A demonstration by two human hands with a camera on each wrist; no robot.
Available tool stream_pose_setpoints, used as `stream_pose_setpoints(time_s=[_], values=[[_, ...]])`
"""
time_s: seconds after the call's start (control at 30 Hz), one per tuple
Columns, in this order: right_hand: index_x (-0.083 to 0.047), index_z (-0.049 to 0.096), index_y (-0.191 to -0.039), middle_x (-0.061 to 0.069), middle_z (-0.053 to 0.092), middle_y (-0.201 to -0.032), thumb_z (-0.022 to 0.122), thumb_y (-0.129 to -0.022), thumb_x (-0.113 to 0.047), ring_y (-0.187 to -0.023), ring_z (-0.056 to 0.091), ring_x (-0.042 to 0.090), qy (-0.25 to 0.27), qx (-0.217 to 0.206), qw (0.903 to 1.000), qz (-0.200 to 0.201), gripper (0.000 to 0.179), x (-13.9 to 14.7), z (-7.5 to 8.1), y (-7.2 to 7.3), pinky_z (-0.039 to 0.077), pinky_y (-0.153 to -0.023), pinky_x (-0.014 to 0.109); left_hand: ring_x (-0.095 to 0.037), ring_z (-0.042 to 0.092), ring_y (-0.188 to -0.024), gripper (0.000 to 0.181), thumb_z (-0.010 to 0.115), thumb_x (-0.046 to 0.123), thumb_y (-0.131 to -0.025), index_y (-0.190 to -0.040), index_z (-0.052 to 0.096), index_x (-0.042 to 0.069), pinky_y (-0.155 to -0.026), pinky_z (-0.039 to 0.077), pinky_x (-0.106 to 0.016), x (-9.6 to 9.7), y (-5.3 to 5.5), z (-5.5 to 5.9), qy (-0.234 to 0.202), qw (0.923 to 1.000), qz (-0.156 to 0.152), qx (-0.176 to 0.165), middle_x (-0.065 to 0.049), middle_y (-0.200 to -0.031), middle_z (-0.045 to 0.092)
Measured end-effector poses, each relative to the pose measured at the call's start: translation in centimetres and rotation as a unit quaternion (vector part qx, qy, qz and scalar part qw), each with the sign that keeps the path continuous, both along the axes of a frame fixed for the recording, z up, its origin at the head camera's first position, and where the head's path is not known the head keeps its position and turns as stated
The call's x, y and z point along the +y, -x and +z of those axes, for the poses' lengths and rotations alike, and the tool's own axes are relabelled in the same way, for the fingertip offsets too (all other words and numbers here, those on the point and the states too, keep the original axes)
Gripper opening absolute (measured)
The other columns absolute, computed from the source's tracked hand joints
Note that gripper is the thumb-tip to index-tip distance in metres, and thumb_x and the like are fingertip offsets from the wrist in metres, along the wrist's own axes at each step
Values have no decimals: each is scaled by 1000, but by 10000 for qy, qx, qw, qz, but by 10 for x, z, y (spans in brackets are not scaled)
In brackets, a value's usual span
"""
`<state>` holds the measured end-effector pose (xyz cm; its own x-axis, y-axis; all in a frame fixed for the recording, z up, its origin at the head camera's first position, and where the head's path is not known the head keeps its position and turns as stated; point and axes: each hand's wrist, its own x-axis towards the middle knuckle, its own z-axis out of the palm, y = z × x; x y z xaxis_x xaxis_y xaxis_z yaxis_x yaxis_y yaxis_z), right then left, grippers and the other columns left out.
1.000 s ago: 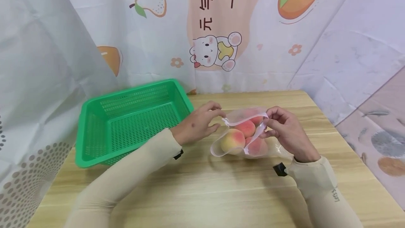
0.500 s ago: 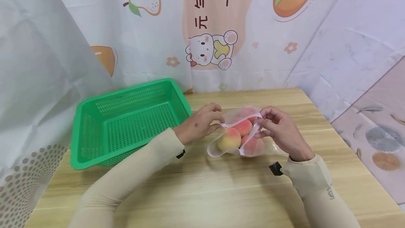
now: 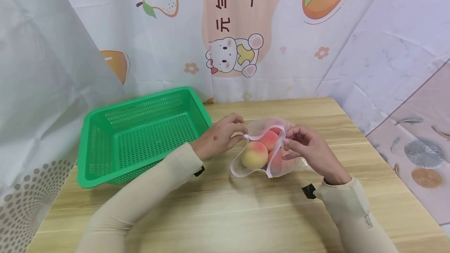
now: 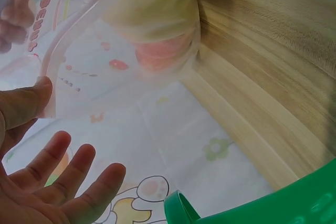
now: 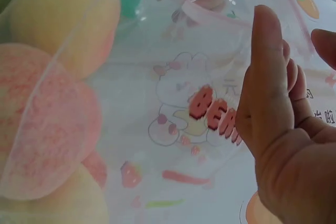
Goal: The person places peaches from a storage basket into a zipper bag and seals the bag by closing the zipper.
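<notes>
A clear plastic bag (image 3: 253, 136) with a pale pink rim lies on the table with its mouth spread, holding several peaches (image 3: 254, 155). In the right wrist view, red letters and small strawberries are printed on its film, and the yellow and pink peaches (image 5: 63, 19) fill the left side. My left hand (image 3: 221, 136) pinches the left end of the rim between thumb and forefinger; the left wrist view shows its other fingers (image 4: 84, 182) spread loosely. At the rim's right end is my right hand (image 3: 313, 149), its thumb and finger apart around the rim in the right wrist view.
A green perforated basket (image 3: 82, 147) stands left of the bag, its side close behind my left hand. The wooden table (image 3: 225, 214) extends in front of the bag. A printed curtain (image 3: 168, 50) hangs along the table's back edge.
The bag's right rim has come leftward and my right fingers have parted at it. My left hand keeps its pinch; the whole head view has shifted slightly.
</notes>
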<state>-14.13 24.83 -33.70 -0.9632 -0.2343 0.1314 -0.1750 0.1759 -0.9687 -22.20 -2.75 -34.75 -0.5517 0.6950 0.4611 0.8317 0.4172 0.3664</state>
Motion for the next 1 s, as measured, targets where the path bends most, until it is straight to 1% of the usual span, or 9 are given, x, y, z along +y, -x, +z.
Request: stream_pose_setpoints(time_s=[0.17, 0.3, 0.43, 0.6, 0.67, 0.77, 0.87, 0.93, 1.0], values=[[8, 57, -102, 9, 60, -93, 62, -95, 4, -77, 68, 16, -360, 586, 9975, -186, 10, 1, -12, -9, 61, -63, 40, -21, 62, -106, 13, 75, 11, -91, -103, 76, 8, -89, 54, -29, 0, -1, 0, -22, 9999, 124, -105, -11, -119, 60], [5, 60, -102, 5, 61, -92, 66, -90, 9, -80, 64, 12, -826, 1215, 9886, -322, 14, -3, -21, -19, 60, -61, 32, -21, 62, -108, 14, 74, 12, -92, -105, 76, 9, -90, 54, -30, 0, -1, 0, -21, 9995, 240, -216, -11, -119, 59], [-5, 62, -103, 2, 62, -93, 74, -83, 9, -83, 59, 11, -1417, 1779, 9730, -389, 27, -6, -28, -29, 57, -61, 26, -20, 62, -106, 14, 74, 13, -92, -105, 76, 10, -89, 54, -30, 0, 0, 1, -4, 9993, 293, -222, -9, -118, 59], [-9, 63, -105, 4, 58, -105, 83, -72, 8, -93, 56, 14, -1846, 2529, 9496, -160, 42, -9, -35, -38, 56, -61, 26, -20, 63, -105, 15, 75, 12, -91, -106, 77, 12, -89, 54, -32, 0, 0, 4, 15, 9987, 374, -350, -8, -118, 59], [-9, 64, -107, 4, 55, -111, 86, -70, 4, -97, 54, 14, -2015, 2816, 9381, -103, 45, -10, -38, -40, 53, -64, 23, -21, 63, -105, 15, 75, 12, -91, -106, 77, 13, -89, 54, -33, 1, 0, 5, 30, 9983, 413, -413, -9, -119, 59], [-9, 65, -108, 7, 52, -117, 87, -79, -26, -104, 52, 16, -2326, 3254, 9164, -150, 41, -12, -44, -44, 48, -77, 18, -21, 63, -106, 15, 74, 13, -91, -106, 77, 13, -90, 54, -33, 1, -1, 5, 26, 9980, 441, -453, -9, -120, 59], [-9, 65, -107, 11, 51, -116, 69, -89, -52, -103, 53, 19, -2702, 3631, 8909, -393, 47, -15, -51, -47, 43, -85, 19, -21, 63, -106, 15, 74, 13, -91, -106, 77, 13, -89, 54, -33, 0, -1, 5, -11, 9980, 450, -452, -8, -120, 59], [-10, 65, -104, 13, 51, -112, 58, -94, -57, -100, 54, 21, -2853, 3890, 8738, -610, 48, -18, -56, -48, 42, -85, 22, -20, 63, -105, 15, 74, 13, -91, -106, 77, 13, -89, 54, -32, 0, -1, 5, -17, 9979, 461, -444, -7, -119, 59], [-11, 65, -99, 14, 52, -107, 56, -97, -53, -96, 54, 23, -2916, 4196, 8554, -845, 43, -22, -61, -49, 43, -77, 28, -20, 63, -105, 15, 74, 14, -91, -106, 77, 13, -89, 54, -33, 1, -1, 5, -13, 9979, 469, -448, -8, -120, 59]])
